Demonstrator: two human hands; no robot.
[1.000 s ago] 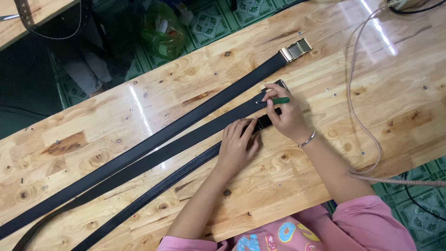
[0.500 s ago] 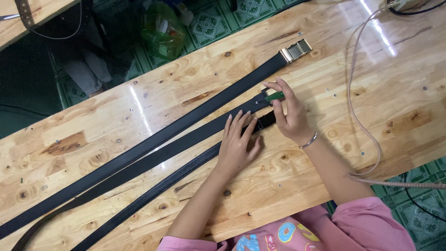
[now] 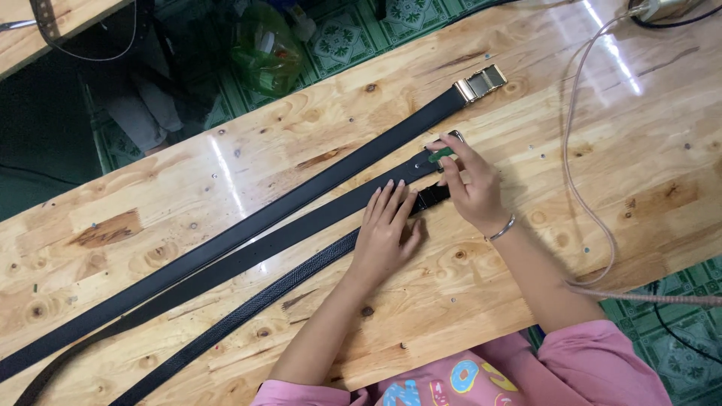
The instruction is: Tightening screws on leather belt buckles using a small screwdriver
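Glossy wooden table (image 3: 226, 165), green tiled floor (image 3: 353, 34)

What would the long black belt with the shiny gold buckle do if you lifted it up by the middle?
The belt would probably droop, being long, thin and flat. Its gold buckle looks like solid metal, so that end likely hangs heavier.

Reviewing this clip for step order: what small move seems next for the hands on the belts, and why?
Probably press the small green tool into the middle black leather belt: the right hand pinches it at the belt's end, and the left hand lies flat on the strap.
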